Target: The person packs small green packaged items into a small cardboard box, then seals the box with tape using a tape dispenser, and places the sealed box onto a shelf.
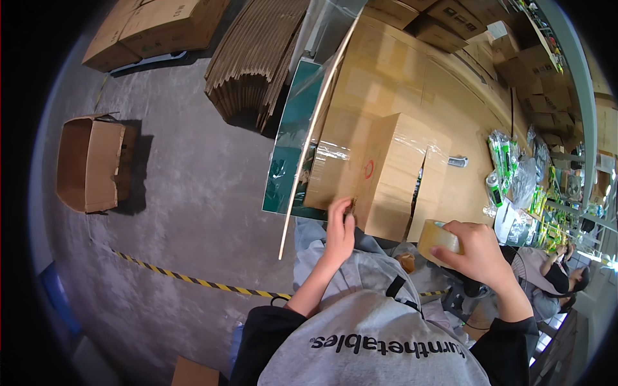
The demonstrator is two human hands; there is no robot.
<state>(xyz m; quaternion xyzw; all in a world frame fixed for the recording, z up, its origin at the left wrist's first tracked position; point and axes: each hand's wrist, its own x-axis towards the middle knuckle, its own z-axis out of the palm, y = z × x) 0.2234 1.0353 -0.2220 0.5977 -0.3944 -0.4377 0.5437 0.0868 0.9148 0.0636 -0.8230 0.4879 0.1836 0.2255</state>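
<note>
A cardboard box [385, 183] lies on the cardboard-covered worktable in front of me. A dark gap runs between its top flaps, and clear tape shines across their far end. My right hand [476, 251] grips a roll of clear packing tape [430, 239] by the box's near right corner. My left hand [340, 233] is at the box's near left corner, fingers slightly bent and apart from the thumb, holding nothing visible. Whether its fingertips touch the cardboard is hard to tell. Just right of the box lies a small grey metallic tool [458, 161].
A thin wooden strip [302, 167] runs along the worktable's left edge. Folded cardboard sheets [254, 71] stand beyond it. An open carton [96, 164] sits on the floor at left. Green-and-clear packages [505, 161] are heaped at right, with another person [547, 270] beyond.
</note>
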